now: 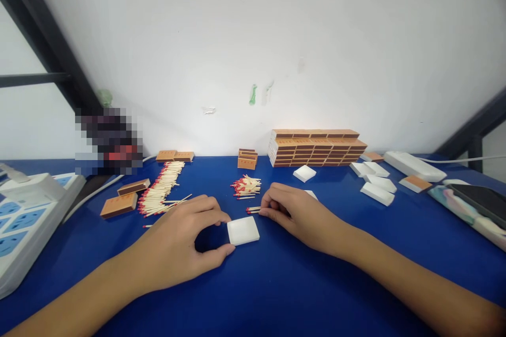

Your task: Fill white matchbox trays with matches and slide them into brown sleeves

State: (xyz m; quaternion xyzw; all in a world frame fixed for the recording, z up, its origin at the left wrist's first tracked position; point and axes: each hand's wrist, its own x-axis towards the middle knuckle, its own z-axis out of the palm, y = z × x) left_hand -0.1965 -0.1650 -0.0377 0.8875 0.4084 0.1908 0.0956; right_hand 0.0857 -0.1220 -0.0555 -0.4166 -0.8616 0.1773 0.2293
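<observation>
My left hand [190,237] grips the left end of a white matchbox tray [243,230] between thumb and fingers; the tray lies on the blue table with its hollow side up. Just right of it, my right hand [294,213] pinches a couple of matches [253,209] whose red heads point left. Behind them sits a small pile of red-headed matches [245,185]. A long row of matches [161,189] spreads beyond my left hand, and one loose match [147,226] lies beside that hand. Part of another white tray [311,194] shows behind my right hand.
Stacked matchboxes [316,148] stand against the wall, with a few more matchboxes [247,159] to their left. Several white trays [375,181] lie at right, near a phone [480,202]. Orange sleeves [119,205] and a power strip [23,226] sit at left.
</observation>
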